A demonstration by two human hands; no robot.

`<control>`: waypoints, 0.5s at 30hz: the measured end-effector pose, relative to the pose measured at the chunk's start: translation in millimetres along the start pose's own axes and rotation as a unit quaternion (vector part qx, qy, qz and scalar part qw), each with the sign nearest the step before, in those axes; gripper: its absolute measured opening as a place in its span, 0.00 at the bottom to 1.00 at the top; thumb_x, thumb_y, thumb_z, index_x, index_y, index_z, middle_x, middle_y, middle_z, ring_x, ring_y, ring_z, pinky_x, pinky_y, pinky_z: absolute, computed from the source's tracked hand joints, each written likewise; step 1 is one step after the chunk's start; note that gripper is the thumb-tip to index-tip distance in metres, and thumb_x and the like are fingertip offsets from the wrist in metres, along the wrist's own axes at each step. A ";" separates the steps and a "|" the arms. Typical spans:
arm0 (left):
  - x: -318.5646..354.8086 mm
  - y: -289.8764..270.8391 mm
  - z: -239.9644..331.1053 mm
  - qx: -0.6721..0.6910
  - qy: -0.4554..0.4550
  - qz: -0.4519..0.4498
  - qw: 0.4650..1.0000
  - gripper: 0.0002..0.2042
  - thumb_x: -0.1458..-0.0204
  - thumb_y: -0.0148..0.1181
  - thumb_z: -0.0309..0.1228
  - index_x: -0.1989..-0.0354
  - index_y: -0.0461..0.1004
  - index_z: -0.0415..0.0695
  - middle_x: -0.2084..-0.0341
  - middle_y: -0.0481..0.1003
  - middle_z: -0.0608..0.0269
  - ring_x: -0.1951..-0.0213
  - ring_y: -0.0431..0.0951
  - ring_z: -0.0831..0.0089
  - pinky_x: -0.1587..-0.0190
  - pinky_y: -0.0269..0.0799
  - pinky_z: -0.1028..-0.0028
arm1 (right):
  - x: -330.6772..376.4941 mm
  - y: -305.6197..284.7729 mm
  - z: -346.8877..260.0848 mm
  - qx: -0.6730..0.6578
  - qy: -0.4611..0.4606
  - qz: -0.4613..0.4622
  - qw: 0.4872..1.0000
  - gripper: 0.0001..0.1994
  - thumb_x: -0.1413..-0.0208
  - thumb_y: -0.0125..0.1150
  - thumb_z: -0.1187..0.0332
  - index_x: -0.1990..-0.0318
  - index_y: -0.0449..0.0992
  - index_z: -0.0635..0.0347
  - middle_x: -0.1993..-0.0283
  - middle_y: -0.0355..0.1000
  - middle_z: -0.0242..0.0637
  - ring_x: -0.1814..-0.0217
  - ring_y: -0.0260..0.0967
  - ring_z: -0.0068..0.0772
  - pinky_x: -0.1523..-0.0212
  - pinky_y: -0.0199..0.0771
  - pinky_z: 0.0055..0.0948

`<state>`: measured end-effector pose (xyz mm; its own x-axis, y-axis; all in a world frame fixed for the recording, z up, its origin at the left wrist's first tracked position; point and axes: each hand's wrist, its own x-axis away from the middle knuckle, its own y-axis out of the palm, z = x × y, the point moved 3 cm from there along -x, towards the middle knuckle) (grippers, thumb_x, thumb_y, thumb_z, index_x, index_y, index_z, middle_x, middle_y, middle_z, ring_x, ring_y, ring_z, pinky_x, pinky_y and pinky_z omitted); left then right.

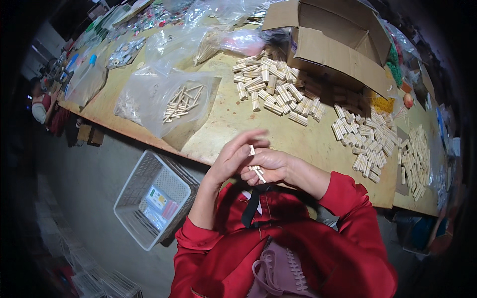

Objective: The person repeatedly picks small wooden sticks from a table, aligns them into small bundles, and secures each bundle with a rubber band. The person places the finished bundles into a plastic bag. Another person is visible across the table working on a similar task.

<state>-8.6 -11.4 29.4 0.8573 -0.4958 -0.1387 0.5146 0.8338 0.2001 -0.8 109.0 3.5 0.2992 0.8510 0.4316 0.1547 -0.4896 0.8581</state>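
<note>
My right hand is closed around a bunch of short pale wooden sticks, whose ends poke out below the fingers, in front of my body. Close against it, my left hand has its fingers stretched out over the right fist, the fingertips blurred. One pale stick end shows between the left thumb and the right hand. On the table ahead lies a pile of banded stick bundles. A second heap of bundles sits to the right.
An open cardboard box stands behind the piles. A clear plastic bag with loose sticks lies on the table, left of centre. More sticks lie far right. A grey plastic basket is below, left. Another person sits far left.
</note>
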 end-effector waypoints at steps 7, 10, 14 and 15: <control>2.0 21.5 10.2 -0.308 0.070 0.019 0.949 0.62 0.73 0.82 0.37 0.29 0.43 0.40 0.38 0.61 0.46 0.37 0.62 0.60 0.36 0.57 0.63 | 15.4 -19.0 -14.5 -0.007 -0.170 0.010 0.985 0.06 0.37 0.52 0.72 0.56 0.69 0.63 0.68 0.70 0.36 0.67 0.71 0.27 0.63 0.77 0.27; -4.2 23.1 -0.3 -0.250 0.043 0.059 0.965 0.54 0.68 0.80 0.33 0.31 0.49 0.41 0.44 0.67 0.49 0.42 0.69 0.63 0.42 0.66 0.68 | 18.6 -13.3 -8.7 0.029 -0.209 0.037 0.977 0.05 0.38 0.53 0.72 0.58 0.70 0.63 0.68 0.71 0.35 0.68 0.70 0.27 0.65 0.76 0.27; -11.0 22.4 -2.0 -0.400 0.125 0.007 0.908 0.48 0.71 0.80 0.34 0.36 0.60 0.41 0.51 0.72 0.51 0.50 0.75 0.57 0.47 0.71 0.67 | 25.0 -16.8 -10.1 0.030 -0.224 -0.011 0.974 0.04 0.41 0.54 0.75 0.65 0.74 0.65 0.69 0.72 0.37 0.69 0.72 0.27 0.67 0.76 0.25; -12.4 26.9 4.7 -0.390 0.129 0.015 0.912 0.46 0.71 0.79 0.33 0.38 0.62 0.40 0.51 0.73 0.51 0.51 0.75 0.58 0.47 0.71 0.67 | 25.0 -18.7 -10.1 0.015 -0.229 -0.009 0.973 0.04 0.42 0.53 0.76 0.65 0.74 0.65 0.69 0.72 0.37 0.69 0.72 0.28 0.67 0.76 0.26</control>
<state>-5.3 16.1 41.0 0.7865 -0.4808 -0.3876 0.2373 0.8148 -0.5290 -5.7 141.4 1.0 0.6840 0.6887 0.2405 0.1890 -0.4858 0.8534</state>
